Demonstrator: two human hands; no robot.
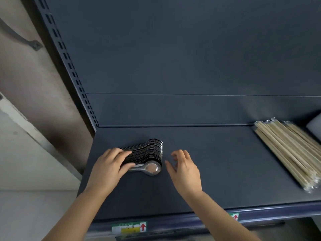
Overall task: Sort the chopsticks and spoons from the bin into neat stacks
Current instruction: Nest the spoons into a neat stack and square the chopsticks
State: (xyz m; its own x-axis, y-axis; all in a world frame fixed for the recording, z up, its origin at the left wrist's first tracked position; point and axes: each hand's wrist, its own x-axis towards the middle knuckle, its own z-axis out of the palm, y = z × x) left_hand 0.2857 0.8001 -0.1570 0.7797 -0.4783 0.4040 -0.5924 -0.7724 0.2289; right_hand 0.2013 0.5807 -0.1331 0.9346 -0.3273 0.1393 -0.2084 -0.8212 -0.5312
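A tight row of several metal spoons [149, 153] lies on its side on the dark shelf [217, 162], bowls to the right, handles to the left. My left hand [109, 167] grips the handle end, fingers over the top and thumb on the front spoon. Just right of the bowls hovers my right hand [184, 169], fingers loosely curled and holding nothing. At the shelf's right end lies a neat stack of wrapped wooden chopsticks [288, 153].
The shelf's back panel [191, 66] rises behind. A slotted upright [69, 66] marks the left edge. A pale object [315, 127] shows at the far right, cut off by the frame. Price labels [129, 227] sit on the front lip.
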